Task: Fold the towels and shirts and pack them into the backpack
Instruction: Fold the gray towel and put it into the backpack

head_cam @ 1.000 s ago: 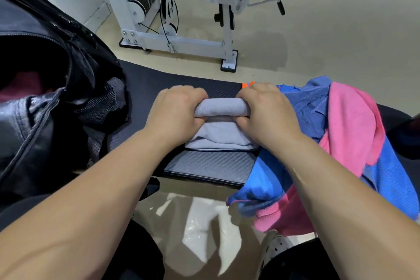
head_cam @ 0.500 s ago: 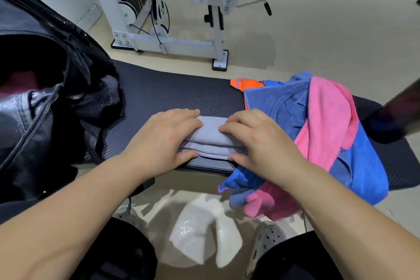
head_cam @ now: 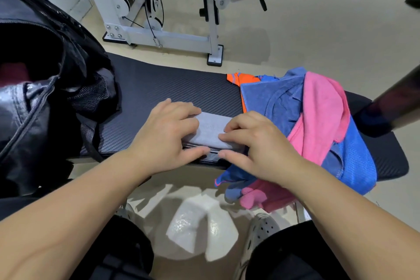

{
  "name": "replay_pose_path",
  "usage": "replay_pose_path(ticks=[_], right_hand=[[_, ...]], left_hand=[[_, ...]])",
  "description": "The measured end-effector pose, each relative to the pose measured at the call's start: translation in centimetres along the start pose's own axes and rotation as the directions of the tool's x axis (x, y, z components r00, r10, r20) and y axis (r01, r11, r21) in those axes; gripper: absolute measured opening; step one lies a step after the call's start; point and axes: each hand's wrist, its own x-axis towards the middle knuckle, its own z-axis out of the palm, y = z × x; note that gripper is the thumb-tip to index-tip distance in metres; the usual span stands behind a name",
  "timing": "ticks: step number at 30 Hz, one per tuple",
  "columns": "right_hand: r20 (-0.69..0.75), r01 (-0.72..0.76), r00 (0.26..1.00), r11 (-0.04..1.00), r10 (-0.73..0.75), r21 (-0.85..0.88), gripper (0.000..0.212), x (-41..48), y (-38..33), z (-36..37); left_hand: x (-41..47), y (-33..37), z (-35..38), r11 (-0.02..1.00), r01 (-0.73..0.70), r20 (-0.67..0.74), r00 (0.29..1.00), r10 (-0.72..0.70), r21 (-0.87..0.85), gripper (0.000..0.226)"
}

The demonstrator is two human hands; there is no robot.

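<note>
Hands meet on the folded grey towel [head_cam: 211, 130], which lies at the near edge of the black bench pad [head_cam: 163, 86]. The left hand [head_cam: 168, 132] lies flat, its fingers stretched out over the towel's left end and its thumb along the front edge. The right hand [head_cam: 256, 143] presses the right end with bent fingers, only the tips touching the cloth, its thumb low by the pad's edge. Neither hand closes round the towel.

At the left stands the black backpack [head_cam: 45, 109], its zip undone and its mouth gaping. Something dull red [head_cam: 11, 73] shows deep inside, too dark to name. Just right of the towel a heap of unfolded clothes [head_cam: 318, 120] in blue, pink and orange hangs over the bench's near side.

A second ago both fists gripped a raised fold of the towel. Half a second ago they had laid it down and spread flat. Now the towel sits flatter still and the right fingers are more arched.
</note>
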Motion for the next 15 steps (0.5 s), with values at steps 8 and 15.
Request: replay_pose_path(ticks=[8, 15], right_hand=[[-0.01, -0.033, 0.999, 0.997, 0.033, -0.076, 0.016, -0.4, -1.3, -0.1], [-0.004, -0.341, 0.938, 0.923, 0.346, -0.181, 0.043, 4.9, -2.2, 0.3]], left_hand=[[-1.2, 0.1, 1.5, 0.971, -0.035, 0.319, 0.947, -0.043, 0.235, 0.074], [-2.9, 1.8, 1.6, 0.984, 0.088, 0.376, 0.916, -0.141, 0.155, 0.088]])
